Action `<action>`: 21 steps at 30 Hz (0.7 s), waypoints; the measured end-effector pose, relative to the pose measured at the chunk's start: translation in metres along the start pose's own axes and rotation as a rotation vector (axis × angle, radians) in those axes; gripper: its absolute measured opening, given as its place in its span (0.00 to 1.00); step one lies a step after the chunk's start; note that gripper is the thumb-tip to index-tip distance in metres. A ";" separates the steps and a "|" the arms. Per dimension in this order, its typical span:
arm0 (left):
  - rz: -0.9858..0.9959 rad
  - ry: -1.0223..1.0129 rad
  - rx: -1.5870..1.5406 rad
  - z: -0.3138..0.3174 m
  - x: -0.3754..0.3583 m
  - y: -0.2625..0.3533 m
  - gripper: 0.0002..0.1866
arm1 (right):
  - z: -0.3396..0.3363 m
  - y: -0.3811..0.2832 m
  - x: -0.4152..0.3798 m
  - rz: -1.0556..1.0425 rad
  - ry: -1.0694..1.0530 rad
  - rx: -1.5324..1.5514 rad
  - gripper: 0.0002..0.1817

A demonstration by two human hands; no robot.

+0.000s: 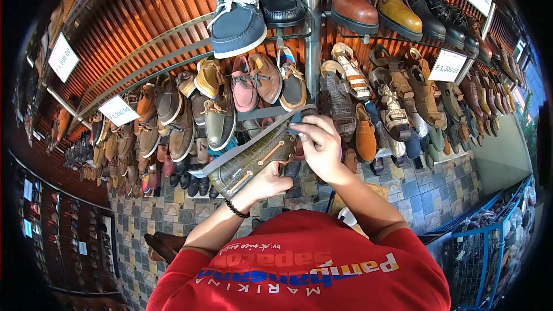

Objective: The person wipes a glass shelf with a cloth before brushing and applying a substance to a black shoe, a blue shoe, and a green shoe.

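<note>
A dark olive boat shoe (253, 158) with a crocodile-like texture, tan side lace and grey sole is tilted on its side in front of my chest. My left hand (268, 183), a beaded bracelet on its wrist, is closed around the shoe's opening, thumb outside. The sole faces up and away from me. At the heel end, my right hand (319, 141) has its fingers pinched on a small dark blue-grey piece (296, 118), soft-looking and mostly covered by the fingers. This piece lies right at the heel edge of the sole; I cannot tell what it is.
Shelves of shoes rise ahead, including a navy boat shoe (237, 20) and a brown leather shoe (352, 3). Price cards (448, 65) hang from the racks. A metal post (311, 40) divides the shelves. A blue wire cage (478, 259) stands at right on the tiled floor (167, 213).
</note>
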State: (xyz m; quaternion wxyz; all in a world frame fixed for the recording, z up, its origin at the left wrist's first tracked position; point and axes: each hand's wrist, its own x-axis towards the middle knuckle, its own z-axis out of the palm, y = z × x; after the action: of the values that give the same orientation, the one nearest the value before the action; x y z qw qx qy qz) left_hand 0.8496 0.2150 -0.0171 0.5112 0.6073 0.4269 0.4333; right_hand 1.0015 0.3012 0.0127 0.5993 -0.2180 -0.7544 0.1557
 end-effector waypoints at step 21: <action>0.160 0.134 -1.113 -0.010 -0.005 0.015 0.33 | 0.004 0.024 -0.033 0.637 0.284 0.506 0.07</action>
State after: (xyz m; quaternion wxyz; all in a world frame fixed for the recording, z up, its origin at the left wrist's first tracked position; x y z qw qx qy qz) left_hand 0.8399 0.2108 -0.0016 0.6917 0.2476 0.1184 0.6680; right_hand 1.0070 0.3050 -0.0284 0.6538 -0.3056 -0.4975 0.4813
